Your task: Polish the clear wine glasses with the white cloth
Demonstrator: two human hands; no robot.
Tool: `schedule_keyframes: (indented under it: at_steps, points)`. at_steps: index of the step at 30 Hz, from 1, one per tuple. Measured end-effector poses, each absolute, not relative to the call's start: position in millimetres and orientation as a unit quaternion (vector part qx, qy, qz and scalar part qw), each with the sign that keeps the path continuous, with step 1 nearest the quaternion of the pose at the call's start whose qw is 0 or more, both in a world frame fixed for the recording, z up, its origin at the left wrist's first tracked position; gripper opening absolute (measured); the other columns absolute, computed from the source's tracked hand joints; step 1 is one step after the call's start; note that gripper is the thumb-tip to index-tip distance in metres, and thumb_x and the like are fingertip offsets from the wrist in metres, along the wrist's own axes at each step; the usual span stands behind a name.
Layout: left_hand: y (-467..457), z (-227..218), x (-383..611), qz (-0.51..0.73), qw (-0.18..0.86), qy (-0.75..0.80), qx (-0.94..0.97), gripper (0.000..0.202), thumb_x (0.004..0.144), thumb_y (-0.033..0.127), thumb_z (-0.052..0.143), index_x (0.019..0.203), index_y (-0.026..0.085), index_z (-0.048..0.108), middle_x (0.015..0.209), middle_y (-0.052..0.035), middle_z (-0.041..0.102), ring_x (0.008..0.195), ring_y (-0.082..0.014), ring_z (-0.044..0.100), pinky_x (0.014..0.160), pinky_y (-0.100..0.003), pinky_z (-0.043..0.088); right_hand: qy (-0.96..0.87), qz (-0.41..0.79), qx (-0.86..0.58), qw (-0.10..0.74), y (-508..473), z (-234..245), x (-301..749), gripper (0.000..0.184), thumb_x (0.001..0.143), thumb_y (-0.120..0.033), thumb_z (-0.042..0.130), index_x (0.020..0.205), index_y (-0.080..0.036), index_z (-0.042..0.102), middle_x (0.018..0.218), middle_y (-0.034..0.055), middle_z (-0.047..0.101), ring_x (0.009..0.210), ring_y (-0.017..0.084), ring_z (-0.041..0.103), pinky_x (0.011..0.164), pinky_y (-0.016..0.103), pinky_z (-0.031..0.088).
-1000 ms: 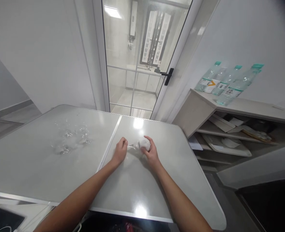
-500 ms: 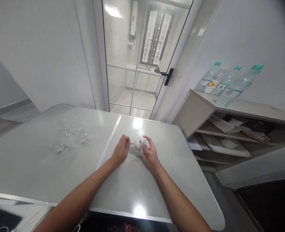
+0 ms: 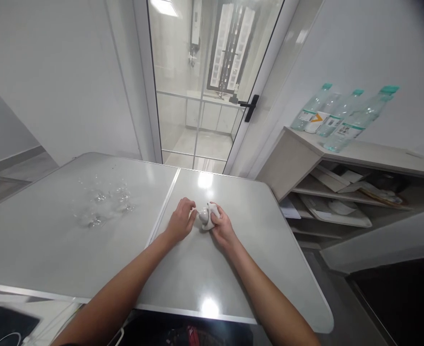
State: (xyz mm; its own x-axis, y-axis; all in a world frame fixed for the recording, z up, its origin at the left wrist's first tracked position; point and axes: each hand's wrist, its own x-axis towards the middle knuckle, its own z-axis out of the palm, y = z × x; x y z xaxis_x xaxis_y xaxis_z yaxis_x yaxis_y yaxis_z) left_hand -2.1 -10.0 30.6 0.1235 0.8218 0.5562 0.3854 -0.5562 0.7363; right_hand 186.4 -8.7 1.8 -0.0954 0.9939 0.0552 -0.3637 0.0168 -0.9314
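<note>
The left hand (image 3: pixel 182 219) pinched a clear stemmed glass (image 3: pixel 203 216) as the right hand (image 3: pixel 224 228) gripped crumpled white cloth (image 3: pixel 208 226), apparently wiping, gentle turning needed next.

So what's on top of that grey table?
On the left part, a cluster of clear glassware. The left hand, right hand and white cloth hide what's beneath them.

A glass door (image 3: pixel 201 99) stands between pale walls (image 3: pixel 53 81), a shelf unit (image 3: pixel 289 161) at right.
</note>
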Motion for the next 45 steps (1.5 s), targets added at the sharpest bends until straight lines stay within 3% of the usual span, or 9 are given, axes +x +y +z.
schedule_keyframes:
  at_steps: [4, 8, 16, 21, 26, 33, 38, 42, 45]
  points:
    - [-3, 18, 4, 0.555, 0.365, 0.478, 0.575, 0.012, 0.098, 0.036, 0.049, 0.097, 0.024, 0.049, 0.082, -0.0003, 0.047, 0.069, -0.0165, 0.046, 0.060, -0.028, 0.042, -0.557, 0.467, -0.402, 0.557, -12, 9, 194, 0.066, 0.083, -0.046, 0.080, 0.140, -0.025, 0.058, 0.111, 0.0075, 0.072, 0.095, 0.026, 0.068, 0.085, 0.041, 0.059]
    - [6, 8, 2, 0.522, 0.541, 0.492, 0.439, 0.022, 0.090, 0.043, 0.057, 0.088, 0.023, 0.049, 0.074, 0.0040, 0.039, 0.055, -0.0114, 0.034, 0.046, -0.024, 0.030, -0.723, 0.299, -0.379, 0.494, -19, 11, 201, 0.042, 0.086, -0.030, 0.076, 0.128, -0.032, 0.070, 0.122, 0.0071, 0.073, 0.115, 0.030, 0.064, 0.108, 0.050, 0.048]
    - [-6, 31, -5, 0.500, 0.245, 0.500, 0.663, 0.027, 0.103, 0.037, 0.049, 0.081, 0.021, 0.048, 0.072, 0.0015, 0.048, 0.066, -0.0148, 0.044, 0.066, -0.029, 0.038, -0.463, 0.526, -0.385, 0.601, -14, 11, 191, 0.068, 0.077, -0.036, 0.087, 0.137, -0.024, 0.059, 0.095, 0.0015, 0.073, 0.080, 0.020, 0.068, 0.074, 0.031, 0.055]
    - [-4, 26, -8, 0.410, 0.142, 0.440, 0.786, 0.016, 0.103, 0.035, 0.052, 0.098, 0.020, 0.057, 0.096, -0.0052, 0.059, 0.080, -0.0174, 0.055, 0.072, -0.029, 0.043, -0.397, 0.543, -0.378, 0.636, -8, 11, 195, 0.060, 0.078, -0.038, 0.087, 0.131, -0.023, 0.061, 0.104, 0.0029, 0.075, 0.086, 0.019, 0.069, 0.080, 0.030, 0.054]
    - [-3, 22, -9, 0.361, 0.138, 0.474, 0.791, 0.018, 0.101, 0.032, 0.057, 0.089, 0.021, 0.063, 0.090, -0.0032, 0.063, 0.072, -0.0152, 0.056, 0.067, -0.029, 0.041, -0.419, 0.467, -0.405, 0.665, -6, 13, 205, 0.058, 0.085, -0.040, 0.081, 0.136, -0.024, 0.060, 0.108, 0.0037, 0.074, 0.092, 0.020, 0.069, 0.083, 0.031, 0.055]
    - [-8, 19, 2, 0.511, 0.316, 0.504, 0.621, 0.030, 0.097, 0.043, 0.060, 0.080, 0.018, 0.062, 0.081, -0.0034, 0.062, 0.071, -0.0161, 0.061, 0.060, -0.026, 0.049, -0.255, 0.433, -0.321, 0.803, 3, 19, 214, 0.032, 0.089, -0.040, 0.075, 0.118, -0.027, 0.068, 0.113, 0.0016, 0.074, 0.105, 0.020, 0.070, 0.093, 0.037, 0.056]
    - [-11, 17, 10, 0.510, 0.546, 0.435, 0.502, 0.040, 0.088, 0.054, 0.070, 0.078, 0.016, 0.063, 0.070, -0.0015, 0.060, 0.059, -0.0134, 0.060, 0.053, -0.025, 0.052, -0.272, 0.583, -0.252, 0.723, -9, 24, 204, 0.030, 0.084, -0.035, 0.078, 0.113, -0.031, 0.072, 0.117, 0.0003, 0.075, 0.112, 0.020, 0.069, 0.102, 0.041, 0.054]
    - [-11, 13, 12, 0.458, 0.699, 0.361, 0.414, 0.043, 0.083, 0.055, 0.075, 0.075, 0.016, 0.058, 0.064, 0.0004, 0.052, 0.058, -0.0130, 0.057, 0.046, -0.022, 0.050, -0.296, 0.668, -0.188, 0.657, -20, 32, 196, 0.037, 0.093, -0.059, 0.063, 0.111, -0.029, 0.074, 0.120, 0.0058, 0.075, 0.120, 0.028, 0.066, 0.104, 0.051, 0.052]
    - [-13, 13, 12, 0.416, 0.741, 0.344, 0.399, 0.042, 0.084, 0.052, 0.075, 0.075, 0.016, 0.057, 0.063, 0.0011, 0.052, 0.054, -0.0117, 0.055, 0.045, -0.022, 0.050, -0.307, 0.659, -0.206, 0.656, -21, 31, 192, 0.032, 0.090, -0.047, 0.074, 0.117, -0.030, 0.070, 0.117, 0.0023, 0.075, 0.106, 0.022, 0.070, 0.095, 0.041, 0.057]
